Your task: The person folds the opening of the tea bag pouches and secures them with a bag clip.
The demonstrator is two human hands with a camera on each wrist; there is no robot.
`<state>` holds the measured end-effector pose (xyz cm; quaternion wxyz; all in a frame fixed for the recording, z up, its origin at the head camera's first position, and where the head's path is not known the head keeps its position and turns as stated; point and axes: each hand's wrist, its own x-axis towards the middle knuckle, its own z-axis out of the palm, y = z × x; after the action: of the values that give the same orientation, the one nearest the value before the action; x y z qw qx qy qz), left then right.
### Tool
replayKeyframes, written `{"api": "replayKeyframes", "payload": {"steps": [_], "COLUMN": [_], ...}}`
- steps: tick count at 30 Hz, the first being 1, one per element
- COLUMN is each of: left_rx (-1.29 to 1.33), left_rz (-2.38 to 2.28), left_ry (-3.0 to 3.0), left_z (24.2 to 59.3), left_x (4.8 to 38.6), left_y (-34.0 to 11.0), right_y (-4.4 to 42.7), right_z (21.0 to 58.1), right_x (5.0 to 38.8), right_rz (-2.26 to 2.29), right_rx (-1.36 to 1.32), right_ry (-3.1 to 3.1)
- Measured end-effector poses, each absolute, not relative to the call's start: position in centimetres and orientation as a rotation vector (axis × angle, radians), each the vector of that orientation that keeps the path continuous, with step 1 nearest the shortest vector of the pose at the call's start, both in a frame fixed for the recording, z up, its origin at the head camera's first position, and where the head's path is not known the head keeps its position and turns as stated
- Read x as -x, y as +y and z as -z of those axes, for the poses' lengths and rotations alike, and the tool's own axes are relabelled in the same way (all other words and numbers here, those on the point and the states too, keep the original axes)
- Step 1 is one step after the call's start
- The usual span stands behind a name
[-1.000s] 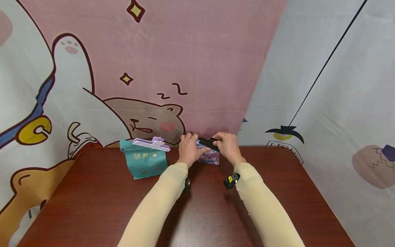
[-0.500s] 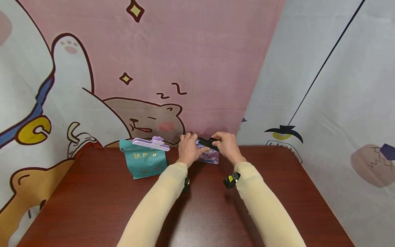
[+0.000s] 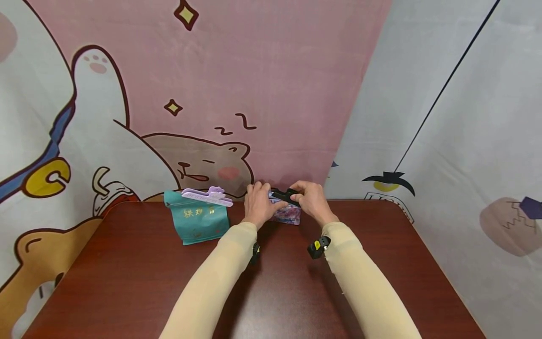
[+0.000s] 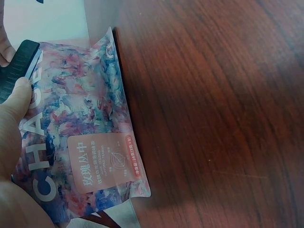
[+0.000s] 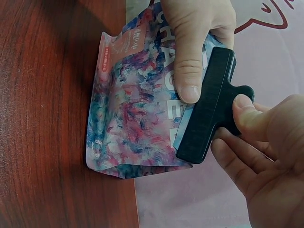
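Note:
A tea bag pouch (image 3: 288, 215) with a pink and blue paint pattern stands at the table's back edge; large white letters run across it in the left wrist view. My left hand (image 3: 257, 205) grips its upper left part, the thumb (image 5: 189, 80) on the front near the top. Along the pouch's top edge lies a black sealing clip (image 5: 209, 104). My right hand (image 3: 313, 200) pinches the clip's handle between thumb and fingers. The clip's bar sits over the folded top at the right part, close to the left thumb. The left fingers behind the pouch are mostly hidden.
To the left on the brown table (image 3: 279, 292) stands a teal pouch (image 3: 199, 223) with gold characters. A purple clip (image 3: 209, 197) sits across its top. A printed cloth (image 3: 292, 94) hangs right behind the table's back edge.

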<state>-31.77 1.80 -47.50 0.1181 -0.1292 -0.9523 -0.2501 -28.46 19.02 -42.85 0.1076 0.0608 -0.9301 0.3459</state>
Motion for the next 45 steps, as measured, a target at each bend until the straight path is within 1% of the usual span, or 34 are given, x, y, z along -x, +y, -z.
{"api": "replayKeyframes", "payload": {"steps": [11,26,34,39,45], "left_rx": [0.385,0.465,0.518,0.587,0.656], "left_rz": [0.656,0.593,0.633,0.634,0.61], "left_ry": [-2.823,-2.855,-2.814,-2.784,-2.746], "left_z": [47.4,46.0,45.1,44.8,44.8], "left_x": [31.6,31.4,30.5,29.9,29.4], "left_y": [1.5,1.2,1.1,0.8,0.2], "right_y": [19.0,19.4,19.8,20.1,20.7], "right_z": [43.4,43.2,43.2,43.2,43.5], "right_x": [28.7,29.2,29.2,29.1,28.8], "right_rz": [-1.07,-1.044,-1.064,-1.023,-0.973], "right_rx": [-0.182,-0.15,-0.13,-0.159,-0.264], "right_ry": [-2.749,-2.764,-2.769,-2.764,-2.739]}}
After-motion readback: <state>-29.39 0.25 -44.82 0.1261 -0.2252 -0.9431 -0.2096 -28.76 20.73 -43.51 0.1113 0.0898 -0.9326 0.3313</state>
